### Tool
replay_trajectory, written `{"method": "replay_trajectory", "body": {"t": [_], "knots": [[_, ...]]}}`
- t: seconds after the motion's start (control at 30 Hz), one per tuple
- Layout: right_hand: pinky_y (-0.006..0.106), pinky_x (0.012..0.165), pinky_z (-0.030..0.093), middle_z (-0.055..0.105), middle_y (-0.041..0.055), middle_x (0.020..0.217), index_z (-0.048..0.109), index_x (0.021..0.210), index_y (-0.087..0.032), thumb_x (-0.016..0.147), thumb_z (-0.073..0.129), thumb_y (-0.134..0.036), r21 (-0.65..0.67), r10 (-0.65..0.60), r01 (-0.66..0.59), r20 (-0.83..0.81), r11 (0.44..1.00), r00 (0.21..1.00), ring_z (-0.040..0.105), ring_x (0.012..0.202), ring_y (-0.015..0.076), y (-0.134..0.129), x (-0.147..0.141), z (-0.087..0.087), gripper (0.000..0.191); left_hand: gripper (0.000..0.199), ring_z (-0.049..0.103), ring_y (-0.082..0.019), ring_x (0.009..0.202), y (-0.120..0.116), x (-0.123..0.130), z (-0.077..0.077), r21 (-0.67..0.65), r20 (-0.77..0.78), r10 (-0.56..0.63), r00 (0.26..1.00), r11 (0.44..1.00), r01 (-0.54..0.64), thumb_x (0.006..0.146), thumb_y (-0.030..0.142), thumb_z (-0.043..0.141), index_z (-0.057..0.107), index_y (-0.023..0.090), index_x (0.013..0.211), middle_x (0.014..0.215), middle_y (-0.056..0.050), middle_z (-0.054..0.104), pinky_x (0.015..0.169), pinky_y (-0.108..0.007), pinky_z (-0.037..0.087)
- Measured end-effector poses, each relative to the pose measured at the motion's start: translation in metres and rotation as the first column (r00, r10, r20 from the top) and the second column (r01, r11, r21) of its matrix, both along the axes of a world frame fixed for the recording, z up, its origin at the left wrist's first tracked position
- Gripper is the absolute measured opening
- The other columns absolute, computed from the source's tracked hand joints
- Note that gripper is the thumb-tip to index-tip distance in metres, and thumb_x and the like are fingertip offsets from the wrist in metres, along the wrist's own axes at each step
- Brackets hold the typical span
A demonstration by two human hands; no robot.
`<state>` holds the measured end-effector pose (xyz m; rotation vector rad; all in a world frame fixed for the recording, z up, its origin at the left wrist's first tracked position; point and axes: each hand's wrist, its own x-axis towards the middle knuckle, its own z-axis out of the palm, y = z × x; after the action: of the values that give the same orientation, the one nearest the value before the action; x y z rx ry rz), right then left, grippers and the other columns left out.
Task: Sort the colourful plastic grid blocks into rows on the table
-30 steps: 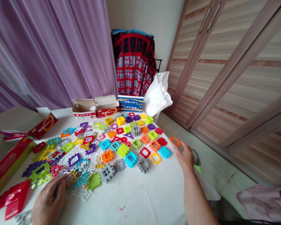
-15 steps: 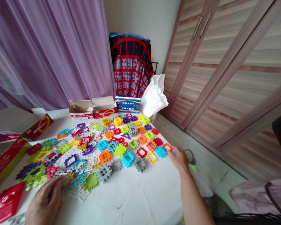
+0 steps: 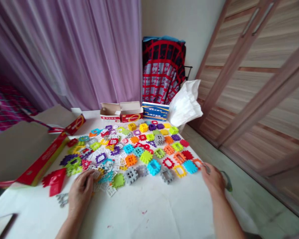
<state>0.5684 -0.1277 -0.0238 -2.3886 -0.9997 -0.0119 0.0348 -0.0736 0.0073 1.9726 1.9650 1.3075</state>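
Head view, far left: an open box [image 3: 46, 161] lies on the desk [image 3: 129, 212], a red piece [image 3: 56, 182] just beside it. The left forearm rises from the bottom edge, leaning right, its left hand [image 3: 81, 189] back-up at the near side of a mixed pile [image 3: 101, 158]. Its fingers curl, tips among the pieces near white grilles [image 3: 111, 191] — whether they grip one, I cannot tell. Right of the pile, loose blocks lie in rough rows, ending with a blue block [image 3: 190, 167]. Beside that, at the desk's right edge, sits an orange frame [image 3: 196, 163]. The right forearm slants up and left to it; the right hand [image 3: 207, 168] has its fingertips at the frame's right corner — blur hides whether they pinch it. Both hands are well apart.
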Motion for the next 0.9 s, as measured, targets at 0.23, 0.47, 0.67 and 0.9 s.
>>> {"method": "replay_trajectory", "body": {"t": [0.23,0.47,0.67,0.9], "knots": [[0.051,0.060,0.045,0.070,0.0225,0.096,0.073,0.109,-0.022,0.076,0.044,-0.057,0.082,-0.071,0.067,0.049,0.994,0.996,0.062,0.080,0.0409,0.002,0.030,-0.026,0.056,0.028,0.071,-0.020,0.087,-0.003,0.001,-0.008,0.021,0.046,0.006,0.999,1.000,-0.007,0.088,0.038,0.047,0.071,0.023,0.092,0.093,-0.005,0.076,0.082,-0.034,0.056],[0.052,0.063,0.047,0.070,0.0225,0.096,0.074,0.108,-0.019,0.078,0.044,-0.051,0.312,-0.072,-0.007,0.241,0.950,0.968,0.063,0.088,0.0424,0.009,0.009,-0.023,0.054,0.026,0.071,-0.019,0.084,-0.006,-0.001,-0.012,0.018,0.083,-0.033,0.996,0.999,0.031,0.090,0.035,0.047,0.070,0.024,0.094,0.092,-0.004,0.076,0.078,-0.032,0.056],[0.048,0.068,0.051,0.074,0.0197,0.093,0.075,0.098,-0.012,0.082,0.049,-0.037,0.504,-0.089,-0.177,0.459,0.845,0.884,0.068,0.084,0.0394,0.017,-0.014,-0.015,0.040,0.026,0.069,-0.021,0.093,-0.004,-0.005,-0.013,0.052,0.082,-0.043,0.996,0.998,0.039,0.091,0.034,0.046,0.069,0.024,0.097,0.097,-0.006,0.075,0.087,-0.037,0.054],[0.045,0.081,0.053,0.072,0.0183,0.100,0.072,0.095,-0.012,0.084,0.055,-0.024,0.525,0.093,-0.445,0.566,0.726,0.819,0.069,0.090,0.0333,0.020,-0.050,-0.007,0.024,0.049,0.055,-0.034,0.119,0.004,-0.015,-0.004,-0.143,-0.309,0.252,0.917,0.941,-0.307,0.088,0.044,0.054,0.060,0.013,0.124,0.125,-0.018,0.065,0.105,-0.049,0.036]]}}
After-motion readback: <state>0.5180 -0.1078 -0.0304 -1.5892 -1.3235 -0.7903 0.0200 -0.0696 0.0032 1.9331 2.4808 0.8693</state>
